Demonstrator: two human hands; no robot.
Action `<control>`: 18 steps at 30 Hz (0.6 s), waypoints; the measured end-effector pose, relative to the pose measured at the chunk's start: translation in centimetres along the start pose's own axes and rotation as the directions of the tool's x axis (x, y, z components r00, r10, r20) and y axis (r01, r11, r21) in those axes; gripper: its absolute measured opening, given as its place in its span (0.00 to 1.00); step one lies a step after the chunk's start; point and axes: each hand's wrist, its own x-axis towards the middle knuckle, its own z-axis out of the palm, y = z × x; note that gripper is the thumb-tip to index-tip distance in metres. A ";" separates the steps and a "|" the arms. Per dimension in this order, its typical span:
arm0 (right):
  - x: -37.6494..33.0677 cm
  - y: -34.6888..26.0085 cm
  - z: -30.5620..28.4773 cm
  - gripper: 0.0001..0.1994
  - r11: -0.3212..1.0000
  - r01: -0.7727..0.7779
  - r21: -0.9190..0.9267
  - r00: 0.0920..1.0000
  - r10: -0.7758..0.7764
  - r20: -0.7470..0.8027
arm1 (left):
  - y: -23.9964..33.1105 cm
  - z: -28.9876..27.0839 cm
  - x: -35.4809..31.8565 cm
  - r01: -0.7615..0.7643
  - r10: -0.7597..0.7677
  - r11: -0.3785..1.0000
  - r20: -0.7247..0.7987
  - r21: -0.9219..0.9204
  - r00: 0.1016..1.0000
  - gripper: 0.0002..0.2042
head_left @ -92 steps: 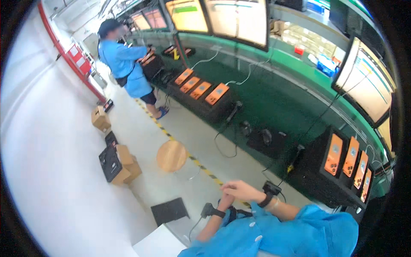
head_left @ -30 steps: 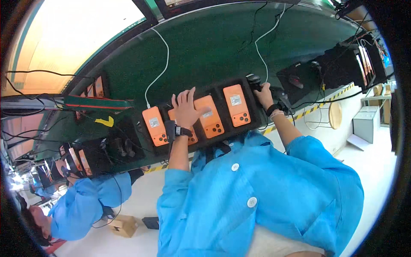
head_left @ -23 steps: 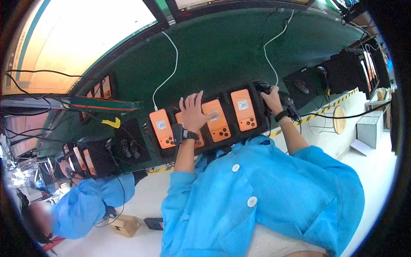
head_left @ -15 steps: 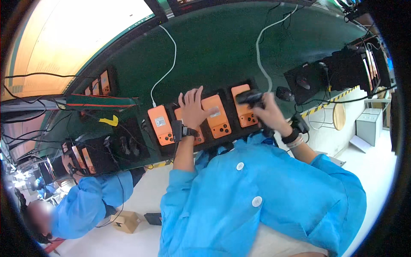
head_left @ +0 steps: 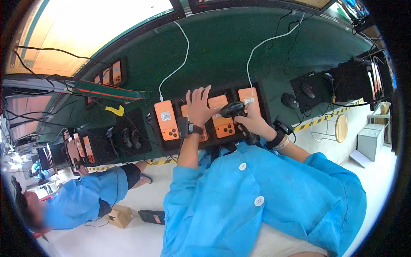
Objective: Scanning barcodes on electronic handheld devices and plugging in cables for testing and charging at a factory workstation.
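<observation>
Several orange phones lie in a row on a black padded tray (head_left: 266, 103). My left hand (head_left: 199, 108) rests open over the second phone (head_left: 184, 110) from the left, fingers spread and thumb at the third phone (head_left: 224, 129); it covers much of the second one. In my right hand (head_left: 257, 125) is a black handheld scanner (head_left: 232, 109), its head over the third phone's right side. Partly hidden behind that hand is the rightmost phone (head_left: 245, 94), with a white label. The leftmost phone (head_left: 167, 128) shows its label and camera lenses.
One white cable (head_left: 187, 51) runs to the leftmost phone, another (head_left: 249, 58) to the rightmost. Black mice (head_left: 290, 101) lie at the right. Monitors (head_left: 107, 25) stand behind the green bench (head_left: 214, 55). A co-worker in blue (head_left: 85, 192) works at the left.
My right hand has carried the scanner left, from over the rightmost phone to the third phone's edge. My left hand stays spread on the second phone. The view has shifted slightly.
</observation>
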 end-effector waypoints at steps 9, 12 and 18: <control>4.9 4.6 -10.8 0.21 0.597 0.151 -0.788 0.493 -0.737 -0.463 | 1.9 1.4 -2.1 -0.085 0.086 0.996 -0.117 0.012 0.989 0.29; 7.1 9.5 -12.2 0.21 0.907 0.075 -0.414 0.676 -0.351 -0.648 | 2.2 2.3 -3.1 -0.039 0.042 0.999 -0.111 0.037 0.993 0.26; 10.2 16.3 -11.8 0.20 0.929 0.023 -0.368 0.694 -0.280 -0.663 | 2.9 2.1 -2.4 0.050 -0.044 0.998 -0.172 0.029 0.984 0.19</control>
